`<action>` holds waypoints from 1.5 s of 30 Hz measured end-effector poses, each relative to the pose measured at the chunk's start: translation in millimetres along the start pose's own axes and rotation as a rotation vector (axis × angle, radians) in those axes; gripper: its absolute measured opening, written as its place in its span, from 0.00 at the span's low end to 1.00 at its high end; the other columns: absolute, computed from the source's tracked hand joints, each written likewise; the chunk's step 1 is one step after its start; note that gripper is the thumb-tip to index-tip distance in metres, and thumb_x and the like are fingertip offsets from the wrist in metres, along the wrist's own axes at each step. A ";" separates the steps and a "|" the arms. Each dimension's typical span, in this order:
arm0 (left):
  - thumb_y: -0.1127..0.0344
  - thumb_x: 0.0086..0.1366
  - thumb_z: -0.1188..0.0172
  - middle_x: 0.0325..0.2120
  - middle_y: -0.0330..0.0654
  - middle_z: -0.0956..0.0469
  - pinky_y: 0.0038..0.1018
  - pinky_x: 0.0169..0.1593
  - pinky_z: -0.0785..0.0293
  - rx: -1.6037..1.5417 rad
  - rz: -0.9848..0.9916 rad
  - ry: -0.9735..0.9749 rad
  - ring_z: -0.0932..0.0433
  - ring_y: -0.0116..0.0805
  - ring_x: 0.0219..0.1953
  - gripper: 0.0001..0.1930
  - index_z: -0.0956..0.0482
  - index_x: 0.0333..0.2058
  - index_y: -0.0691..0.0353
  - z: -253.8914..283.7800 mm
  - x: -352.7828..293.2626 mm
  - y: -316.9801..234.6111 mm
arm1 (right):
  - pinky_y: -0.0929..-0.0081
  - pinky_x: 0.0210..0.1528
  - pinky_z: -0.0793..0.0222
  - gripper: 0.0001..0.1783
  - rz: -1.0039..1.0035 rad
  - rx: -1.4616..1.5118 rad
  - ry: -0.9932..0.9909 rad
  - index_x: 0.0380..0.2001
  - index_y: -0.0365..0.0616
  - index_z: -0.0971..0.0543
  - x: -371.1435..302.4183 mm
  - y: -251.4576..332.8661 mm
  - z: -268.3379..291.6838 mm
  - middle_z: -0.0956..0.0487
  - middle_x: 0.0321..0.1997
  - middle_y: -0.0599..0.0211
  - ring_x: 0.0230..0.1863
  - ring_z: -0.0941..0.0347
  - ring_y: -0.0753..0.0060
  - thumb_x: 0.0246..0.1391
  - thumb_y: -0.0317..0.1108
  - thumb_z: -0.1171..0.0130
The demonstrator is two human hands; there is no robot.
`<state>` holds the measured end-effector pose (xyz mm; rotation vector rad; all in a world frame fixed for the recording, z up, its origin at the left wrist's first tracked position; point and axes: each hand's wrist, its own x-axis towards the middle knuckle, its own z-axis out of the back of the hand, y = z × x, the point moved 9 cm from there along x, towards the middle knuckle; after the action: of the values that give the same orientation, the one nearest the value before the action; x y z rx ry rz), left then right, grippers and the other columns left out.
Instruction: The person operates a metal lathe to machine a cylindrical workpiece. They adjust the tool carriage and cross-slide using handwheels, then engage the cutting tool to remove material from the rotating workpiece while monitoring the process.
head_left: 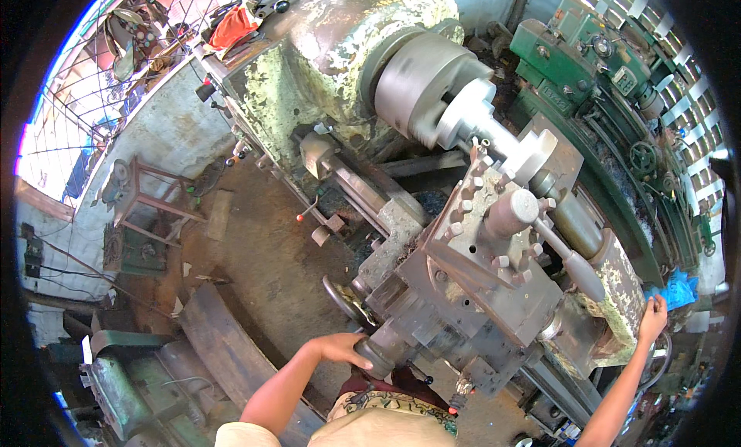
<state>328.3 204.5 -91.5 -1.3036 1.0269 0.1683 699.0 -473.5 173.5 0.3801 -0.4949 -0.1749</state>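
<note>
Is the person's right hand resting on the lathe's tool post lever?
No. The right hand rests on the chipped, pale-painted tailstock end, apart from the tool post lever; the left hand grips a crank handle.
</note>
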 end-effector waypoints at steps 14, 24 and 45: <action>0.36 0.38 0.27 0.46 0.61 0.22 0.40 0.52 0.23 0.447 0.406 -0.508 0.20 0.53 0.48 0.57 0.35 0.58 0.76 -7.2 -48.9 -50.4 | 0.70 0.44 0.31 0.16 0.034 -0.051 0.002 0.47 0.38 0.22 -1.3 7.1 0.8 0.19 0.35 0.58 0.36 0.25 0.67 0.60 0.36 0.40; 0.41 0.42 0.26 0.49 0.60 0.24 0.37 0.50 0.23 0.458 0.341 -0.510 0.19 0.50 0.46 0.53 0.37 0.58 0.76 -15.5 -44.7 -50.9 | 0.69 0.44 0.30 0.16 0.014 -0.063 0.007 0.47 0.40 0.22 -1.6 3.0 -1.1 0.18 0.35 0.56 0.36 0.24 0.66 0.60 0.36 0.39; 0.49 0.37 0.21 0.44 0.55 0.19 0.33 0.55 0.28 0.108 0.131 -0.473 0.20 0.45 0.49 0.47 0.27 0.54 0.71 -5.2 -17.9 -16.9 | 0.70 0.43 0.29 0.15 -0.006 0.074 -0.022 0.47 0.39 0.22 -11.0 20.0 2.2 0.17 0.32 0.60 0.35 0.22 0.69 0.60 0.36 0.39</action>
<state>325.9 202.4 -66.5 -1.0310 0.7035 0.4904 689.8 -453.1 178.4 0.4525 -0.5229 -0.1667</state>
